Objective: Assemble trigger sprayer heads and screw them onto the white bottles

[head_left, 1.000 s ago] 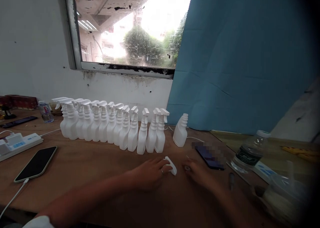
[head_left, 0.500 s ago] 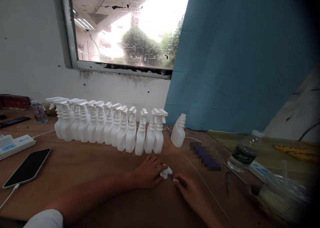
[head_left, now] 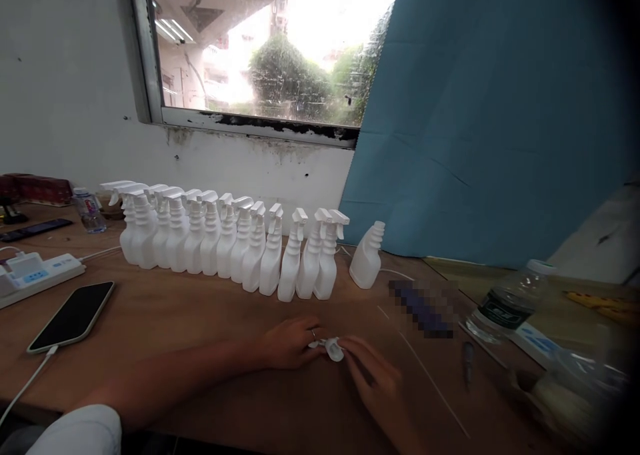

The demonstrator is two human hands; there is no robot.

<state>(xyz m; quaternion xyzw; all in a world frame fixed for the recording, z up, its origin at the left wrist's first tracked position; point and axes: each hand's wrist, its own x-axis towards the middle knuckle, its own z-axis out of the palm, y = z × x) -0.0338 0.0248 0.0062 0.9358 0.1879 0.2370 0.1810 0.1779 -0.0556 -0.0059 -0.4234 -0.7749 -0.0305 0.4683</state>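
My left hand (head_left: 295,343) is closed on a small white plastic part (head_left: 334,350), low over the brown table. The fingertips of my right hand (head_left: 373,372) pinch together at the right side of the same part; whether they hold a separate small piece is too small to tell. Behind my hands stands a row of several white spray bottles (head_left: 327,268) with trigger heads. One white bottle without a head (head_left: 367,258) stands upright to the right of the row. A thin white tube (head_left: 433,382) lies on the table right of my right hand.
At left lie a phone (head_left: 73,316) with a cable and a power strip (head_left: 37,275). To the right are a water bottle (head_left: 505,308), a small grey tool (head_left: 468,362), a second power strip (head_left: 535,342) and a plastic cup (head_left: 575,388).
My right hand has moved in to meet the white part, which is now turned between both hands. The view has shifted slightly, so the bottles appear further right.
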